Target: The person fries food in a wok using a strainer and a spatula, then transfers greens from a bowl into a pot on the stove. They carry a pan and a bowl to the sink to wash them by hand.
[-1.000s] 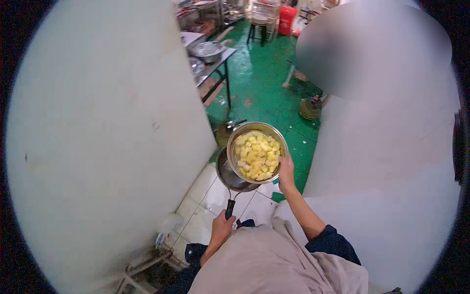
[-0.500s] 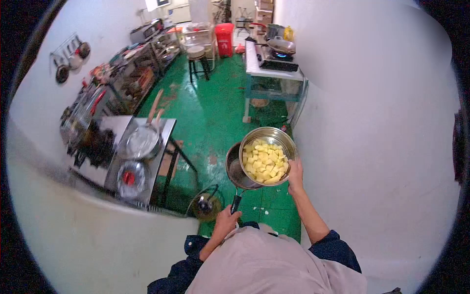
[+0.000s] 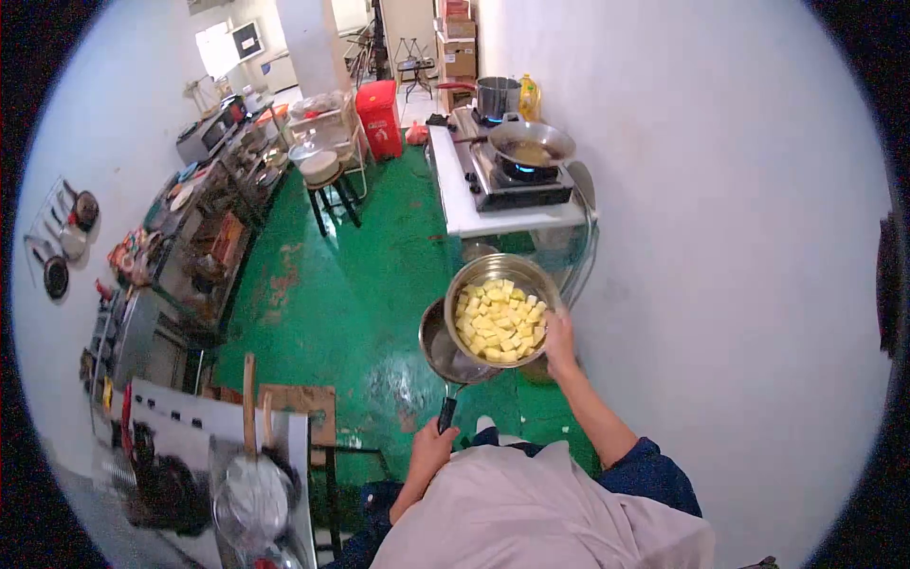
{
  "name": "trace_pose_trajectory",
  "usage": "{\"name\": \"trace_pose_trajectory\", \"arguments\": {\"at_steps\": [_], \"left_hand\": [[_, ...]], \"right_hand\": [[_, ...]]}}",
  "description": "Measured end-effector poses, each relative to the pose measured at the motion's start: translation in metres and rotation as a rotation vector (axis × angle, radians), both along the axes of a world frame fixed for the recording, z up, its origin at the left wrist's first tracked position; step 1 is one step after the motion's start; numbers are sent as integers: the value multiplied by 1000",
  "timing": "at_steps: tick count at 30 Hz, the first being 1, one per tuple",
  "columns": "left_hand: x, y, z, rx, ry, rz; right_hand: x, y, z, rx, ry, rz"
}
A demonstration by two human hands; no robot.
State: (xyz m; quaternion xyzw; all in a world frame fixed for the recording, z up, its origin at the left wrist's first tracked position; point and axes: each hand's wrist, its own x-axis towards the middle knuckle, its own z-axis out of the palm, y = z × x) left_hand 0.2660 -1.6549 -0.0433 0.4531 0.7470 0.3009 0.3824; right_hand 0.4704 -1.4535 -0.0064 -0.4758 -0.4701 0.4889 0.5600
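Observation:
My right hand grips the rim of a round metal bowl at its right side. Pale yellow cubes, cut like potato, fill its bottom. My left hand is closed round the black handle of a metal pan. The bowl overlaps the pan's right part from above, so most of the pan's inside is hidden. Whether the two touch I cannot tell.
Ahead right, a white table bears a gas stove with a lit flame under a wok. A stool and a red bin stand farther off. Left is a metal table with pans.
The view has moved forward, so the stove and wok are nearer and the left metal table has slid down and back. Both hands keep their holds on the bowl and pan.

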Motion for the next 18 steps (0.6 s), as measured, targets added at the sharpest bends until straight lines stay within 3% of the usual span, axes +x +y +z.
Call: {"name": "trace_pose_trajectory", "arguments": {"at_steps": [1, 2, 6, 10, 13, 15, 17, 18], "left_hand": [[-8, 34, 28, -36, -50, 33], [-20, 53, 29, -72, -108, 61], [-72, 137, 52, -76, -169, 126], [-119, 213, 58, 169, 87, 36], [-181, 290, 67, -10, -132, 69], [-219, 337, 81, -9, -39, -8], [-255, 393, 91, 24, 76, -70], [-288, 416, 49, 26, 68, -109]], "right_hand": [[-12, 35, 30, 15, -50, 8], [-21, 63, 22, 8, -52, 110], [-87, 147, 41, -7, -32, 49], [-134, 216, 51, -60, -55, 109], [-171, 275, 58, -126, 119, 47], [-186, 314, 79, -166, 201, -52], [-170, 382, 60, -130, 174, -85], [-170, 397, 82, -96, 164, -141]]}}
